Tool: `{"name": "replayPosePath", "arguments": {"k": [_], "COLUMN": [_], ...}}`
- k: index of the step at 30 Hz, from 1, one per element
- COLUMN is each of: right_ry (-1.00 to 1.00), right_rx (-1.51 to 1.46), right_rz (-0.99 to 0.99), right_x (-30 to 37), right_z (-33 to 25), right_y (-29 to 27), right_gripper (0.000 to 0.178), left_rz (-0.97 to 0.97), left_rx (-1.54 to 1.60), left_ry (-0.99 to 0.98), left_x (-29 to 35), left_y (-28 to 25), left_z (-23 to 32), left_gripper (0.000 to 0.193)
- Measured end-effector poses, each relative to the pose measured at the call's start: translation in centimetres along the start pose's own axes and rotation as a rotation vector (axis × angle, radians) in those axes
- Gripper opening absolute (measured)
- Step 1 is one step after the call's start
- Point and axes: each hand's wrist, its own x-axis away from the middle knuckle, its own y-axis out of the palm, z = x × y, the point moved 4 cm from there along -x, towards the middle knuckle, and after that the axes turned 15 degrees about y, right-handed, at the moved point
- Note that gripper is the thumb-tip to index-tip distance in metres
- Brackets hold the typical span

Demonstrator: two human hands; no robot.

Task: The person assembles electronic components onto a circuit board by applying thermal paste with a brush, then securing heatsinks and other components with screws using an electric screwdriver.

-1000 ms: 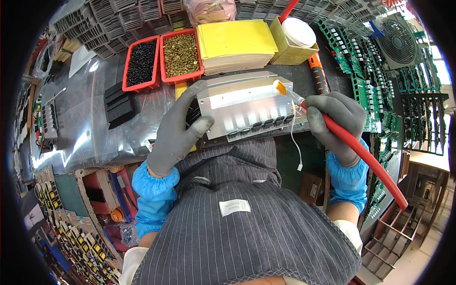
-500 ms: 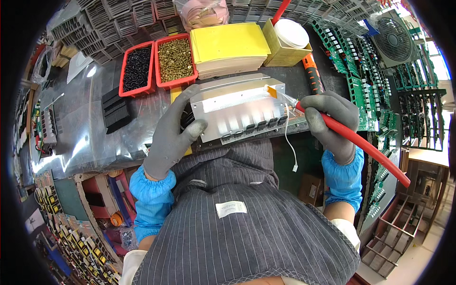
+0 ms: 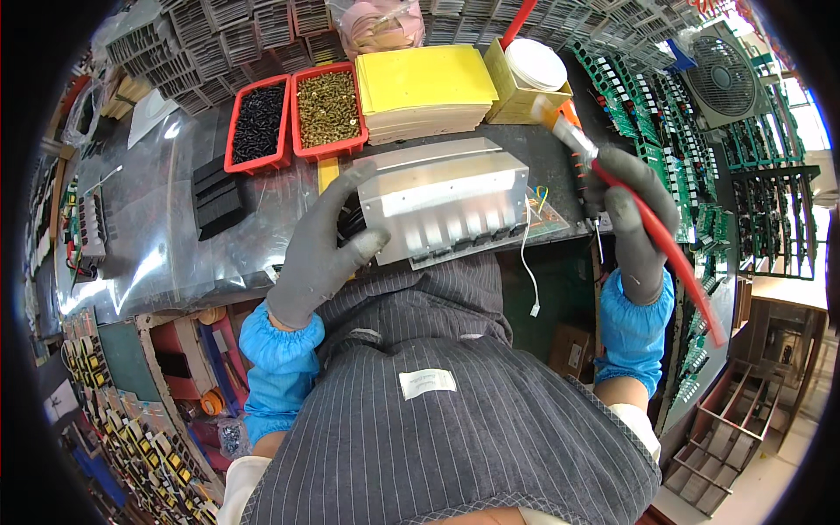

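Observation:
A silver metal housing [image 3: 446,201] with a circuit board under it lies at the bench's near edge. My left hand [image 3: 328,245], in a grey glove, grips its left end. My right hand [image 3: 634,219], also gloved, holds a red-handled brush [image 3: 652,236]. The brush's bristle tip [image 3: 560,127] is raised to the right of the housing, near a yellow box, clear of the housing. A white wire with a plug [image 3: 528,280] hangs from the housing's right end over the bench edge.
Behind the housing lie a stack of yellow sheets [image 3: 426,87], a red tray of brass screws [image 3: 328,109], a red tray of black screws [image 3: 258,127] and a yellow box with a white lid [image 3: 529,74]. Black blocks [image 3: 217,197] sit left. Green circuit boards [image 3: 726,149] fill racks right.
My right hand has lifted the brush off the housing's right end and swung its tip up and to the right. My left hand has stayed on the housing.

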Motion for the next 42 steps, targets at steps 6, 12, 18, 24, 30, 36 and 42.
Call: {"name": "replayPosePath", "arguments": {"k": [6,12,18,24,30,36,42], "right_ry": [0.083,0.140,0.221,0.183,-0.266,-0.221,-0.141], "right_rx": [0.006,0.215,0.122,-0.002,0.024,0.068,0.019], "right_rz": [-0.129,-0.212,-0.070,0.067,0.322,0.354,0.323], "right_x": [-0.5,1.5,2.8,2.5,2.5,2.9,2.5], "right_z": [1.9,4.3,3.7,2.5,2.0,5.0,5.6], "right_y": [3.2,7.6,8.6,8.1,7.5,8.4,7.4], "right_gripper": [0.030,0.061,0.062,0.065,0.068,0.066,0.058], "left_rz": [-0.055,-0.055,-0.268,-0.185,-0.042,-0.182,0.046], "left_rx": [0.004,-0.071,-0.158,-0.358,-0.726,-0.784,-0.250], "left_ry": [-0.053,-0.047,-0.004,0.147,0.315,0.329,0.199], "left_x": [1.9,3.7,2.0,1.8,1.0,1.1,-0.1], "left_y": [1.1,1.8,1.5,1.5,1.2,0.2,0.7], "left_z": [-0.1,-0.2,0.8,0.0,0.1,1.4,-1.4], "left_gripper": [0.105,0.129,0.119,0.115,0.110,0.121,0.113]}}
